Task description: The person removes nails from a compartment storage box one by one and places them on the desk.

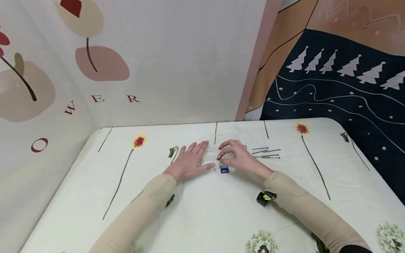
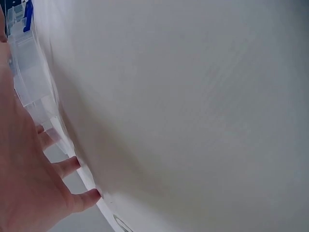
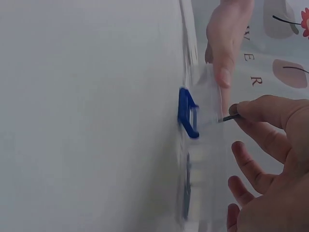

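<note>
A clear plastic box point(image 3: 207, 99) with a blue latch point(image 1: 224, 169) lies on the cloth between both hands. My left hand point(image 1: 191, 161) is spread flat at its left side, fingers straight and thumb along the near edge. In the left wrist view, its fingertips reach down past the box's clear wall point(image 2: 31, 70). Thumb and forefinger of my right hand point(image 1: 237, 154) pinch a thin dark nail point(image 3: 230, 117), its tip right at the box's upper edge. The other right fingers are loosely bent. Several loose nails point(image 1: 266, 151) lie just right of that hand.
A white flower-printed cloth point(image 1: 202, 218) covers the table. Behind it hangs a pale printed curtain point(image 1: 177, 70), with a dark tree-patterned cloth point(image 1: 316, 88) at the right. A small black device point(image 1: 263, 198) is strapped at the right wrist.
</note>
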`<action>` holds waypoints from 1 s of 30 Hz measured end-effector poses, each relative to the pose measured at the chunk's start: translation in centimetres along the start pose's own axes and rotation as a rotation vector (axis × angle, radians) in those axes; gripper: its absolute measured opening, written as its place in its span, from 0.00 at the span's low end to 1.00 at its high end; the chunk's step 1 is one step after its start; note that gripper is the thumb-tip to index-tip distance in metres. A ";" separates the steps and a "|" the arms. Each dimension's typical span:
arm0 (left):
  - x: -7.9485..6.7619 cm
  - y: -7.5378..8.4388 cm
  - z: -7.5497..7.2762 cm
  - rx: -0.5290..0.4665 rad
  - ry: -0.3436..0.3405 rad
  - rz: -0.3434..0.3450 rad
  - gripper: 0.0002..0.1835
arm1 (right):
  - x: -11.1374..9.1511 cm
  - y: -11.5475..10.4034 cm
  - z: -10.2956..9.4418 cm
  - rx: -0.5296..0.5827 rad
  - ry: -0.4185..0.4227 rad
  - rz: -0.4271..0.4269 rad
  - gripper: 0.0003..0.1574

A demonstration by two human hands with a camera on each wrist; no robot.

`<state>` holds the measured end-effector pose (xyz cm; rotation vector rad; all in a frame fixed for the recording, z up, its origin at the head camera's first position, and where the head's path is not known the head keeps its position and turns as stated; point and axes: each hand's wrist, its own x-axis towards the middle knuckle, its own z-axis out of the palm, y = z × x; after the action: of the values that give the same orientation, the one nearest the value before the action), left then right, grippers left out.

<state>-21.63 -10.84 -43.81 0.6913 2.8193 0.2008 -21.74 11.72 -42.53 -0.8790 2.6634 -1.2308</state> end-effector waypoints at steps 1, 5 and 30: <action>0.0 0.0 0.0 -0.001 0.003 0.000 0.50 | -0.1 0.2 -0.2 -0.016 0.017 -0.006 0.03; 0.0 -0.1 -0.1 -0.006 0.013 0.004 0.49 | -0.5 0.7 -1.1 -0.046 0.063 -0.007 0.03; -0.1 0.0 -0.2 0.000 0.015 0.004 0.48 | -3.6 3.3 -5.3 -0.061 0.138 0.073 0.02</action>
<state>-21.59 -10.91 -43.65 0.6978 2.8326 0.2075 -21.88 18.96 -41.92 -0.7223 2.8262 -1.2440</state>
